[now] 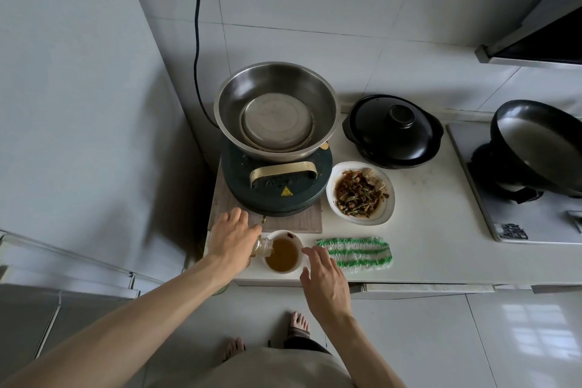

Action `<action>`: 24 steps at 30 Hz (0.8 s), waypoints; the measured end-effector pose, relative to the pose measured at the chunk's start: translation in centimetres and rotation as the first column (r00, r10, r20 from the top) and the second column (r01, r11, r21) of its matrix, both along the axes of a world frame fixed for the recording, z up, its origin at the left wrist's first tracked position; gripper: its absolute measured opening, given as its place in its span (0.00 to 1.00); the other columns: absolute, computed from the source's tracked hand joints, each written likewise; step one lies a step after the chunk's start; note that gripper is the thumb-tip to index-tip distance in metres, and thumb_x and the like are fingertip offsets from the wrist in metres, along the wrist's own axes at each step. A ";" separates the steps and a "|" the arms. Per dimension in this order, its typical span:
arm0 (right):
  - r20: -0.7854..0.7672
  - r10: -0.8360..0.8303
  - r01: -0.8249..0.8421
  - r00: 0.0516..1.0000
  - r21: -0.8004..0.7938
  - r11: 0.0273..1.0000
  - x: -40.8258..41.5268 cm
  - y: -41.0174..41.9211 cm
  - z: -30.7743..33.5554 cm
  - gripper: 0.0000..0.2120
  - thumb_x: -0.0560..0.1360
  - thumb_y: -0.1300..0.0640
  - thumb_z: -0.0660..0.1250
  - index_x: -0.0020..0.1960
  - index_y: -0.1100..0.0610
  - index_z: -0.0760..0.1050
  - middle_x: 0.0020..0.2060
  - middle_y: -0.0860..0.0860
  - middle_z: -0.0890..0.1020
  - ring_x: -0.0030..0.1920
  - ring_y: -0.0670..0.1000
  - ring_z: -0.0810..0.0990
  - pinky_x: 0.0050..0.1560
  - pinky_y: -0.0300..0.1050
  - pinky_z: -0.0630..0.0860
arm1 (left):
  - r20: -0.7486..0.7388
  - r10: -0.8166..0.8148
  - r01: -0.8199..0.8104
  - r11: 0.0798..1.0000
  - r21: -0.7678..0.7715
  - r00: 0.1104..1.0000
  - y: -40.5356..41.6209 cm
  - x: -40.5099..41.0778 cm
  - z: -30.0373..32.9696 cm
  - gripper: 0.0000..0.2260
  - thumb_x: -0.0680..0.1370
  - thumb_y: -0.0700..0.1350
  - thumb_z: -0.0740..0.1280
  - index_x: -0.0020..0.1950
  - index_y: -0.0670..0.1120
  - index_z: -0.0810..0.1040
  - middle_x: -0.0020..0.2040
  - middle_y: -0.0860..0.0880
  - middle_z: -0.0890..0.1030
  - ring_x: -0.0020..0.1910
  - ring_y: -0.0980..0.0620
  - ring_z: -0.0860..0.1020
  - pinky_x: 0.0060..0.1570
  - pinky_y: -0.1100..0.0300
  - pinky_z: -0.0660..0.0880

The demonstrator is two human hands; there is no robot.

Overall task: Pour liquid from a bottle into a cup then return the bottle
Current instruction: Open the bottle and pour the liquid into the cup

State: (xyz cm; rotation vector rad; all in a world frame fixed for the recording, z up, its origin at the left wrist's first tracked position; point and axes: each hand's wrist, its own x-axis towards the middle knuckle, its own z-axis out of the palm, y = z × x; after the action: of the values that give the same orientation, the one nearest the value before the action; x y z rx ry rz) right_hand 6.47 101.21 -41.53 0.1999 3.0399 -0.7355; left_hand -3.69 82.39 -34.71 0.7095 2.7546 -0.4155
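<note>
A small clear bottle [263, 247] with amber liquid is tipped to the right, its mouth over the left rim of a white cup [299, 244]. The cup stands at the counter's front edge and holds brown liquid. My left hand [231, 238] is closed around the bottle's body and hides most of it. My right hand [324, 277] hovers just right of the cup with fingers spread, its fingertips close to the rim; contact with the rim cannot be made out.
Behind the cup, a dark round cooker [277, 189] on a wooden board carries a steel basin [277, 110]. A plate of cooked food [360, 194], a black lidded pot [393, 132], a green-white cloth [354, 253] and a wok [538, 145] on the stove lie to the right.
</note>
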 end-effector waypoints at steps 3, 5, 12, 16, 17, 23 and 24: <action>0.005 0.002 -0.002 1.000 0.001 1.000 0.0 0.0 0.0 0.22 0.71 0.66 0.72 0.64 0.54 0.75 0.58 0.51 0.80 0.48 0.52 0.82 0.48 0.48 0.82 | -0.007 -0.012 0.012 1.000 0.001 1.000 0.1 -0.2 -0.1 0.30 0.71 0.51 0.75 0.70 0.49 0.70 0.66 0.43 0.75 0.66 0.43 0.69 0.65 0.50 0.69; 0.007 0.002 -0.002 1.000 -0.005 1.000 0.0 0.0 0.0 0.22 0.72 0.66 0.71 0.64 0.54 0.75 0.58 0.51 0.80 0.49 0.52 0.82 0.48 0.48 0.82 | -0.007 -0.015 0.015 1.000 0.002 1.000 0.1 -0.2 -0.2 0.30 0.71 0.51 0.75 0.71 0.49 0.70 0.66 0.43 0.74 0.66 0.43 0.69 0.65 0.50 0.69; 0.014 0.004 -0.004 1.000 -0.015 1.000 0.0 0.0 0.3 0.21 0.73 0.66 0.71 0.64 0.54 0.75 0.59 0.51 0.80 0.50 0.51 0.82 0.50 0.46 0.81 | 0.012 0.014 -0.015 0.996 0.088 1.000 -0.5 0.1 -1.0 0.31 0.72 0.52 0.74 0.72 0.50 0.69 0.67 0.43 0.74 0.67 0.43 0.69 0.65 0.50 0.69; 0.024 0.007 -0.007 1.000 -0.024 1.000 0.1 0.0 0.4 0.21 0.74 0.65 0.70 0.65 0.54 0.75 0.59 0.51 0.79 0.51 0.51 0.82 0.52 0.47 0.81 | 0.052 0.061 -0.070 0.980 0.189 0.997 -1.3 0.3 -1.8 0.31 0.71 0.53 0.75 0.72 0.51 0.71 0.65 0.45 0.76 0.65 0.44 0.71 0.64 0.52 0.70; 0.028 0.006 -0.005 1.000 -0.029 1.000 0.1 0.1 0.4 0.21 0.74 0.65 0.70 0.65 0.54 0.74 0.59 0.51 0.79 0.51 0.51 0.82 0.53 0.47 0.81 | 0.065 0.078 -0.090 0.972 0.215 0.995 -1.6 0.4 -1.9 0.31 0.70 0.53 0.75 0.71 0.52 0.71 0.64 0.46 0.77 0.64 0.44 0.72 0.62 0.52 0.71; 0.074 0.012 -0.007 0.997 -0.061 0.998 -0.1 0.0 0.7 0.18 0.77 0.64 0.66 0.66 0.55 0.72 0.61 0.51 0.77 0.54 0.51 0.80 0.55 0.45 0.78 | 0.147 0.163 -0.205 0.913 0.352 0.976 -3.0 1.1 -3.5 0.30 0.69 0.56 0.74 0.70 0.54 0.72 0.63 0.49 0.78 0.62 0.46 0.73 0.57 0.54 0.73; 0.085 0.016 -0.010 0.996 -0.066 0.998 -0.1 0.1 0.8 0.18 0.77 0.64 0.66 0.66 0.55 0.72 0.62 0.51 0.77 0.55 0.51 0.80 0.55 0.45 0.77 | 0.172 0.177 -0.231 0.899 0.373 0.969 -3.2 1.3 -3.7 0.30 0.69 0.56 0.74 0.70 0.55 0.72 0.63 0.49 0.78 0.62 0.46 0.73 0.57 0.54 0.74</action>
State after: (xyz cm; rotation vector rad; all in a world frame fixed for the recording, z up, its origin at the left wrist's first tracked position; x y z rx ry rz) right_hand 6.35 101.26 -40.76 0.2049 2.9294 -0.8022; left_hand -2.37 79.21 -38.43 0.4978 2.7680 0.2296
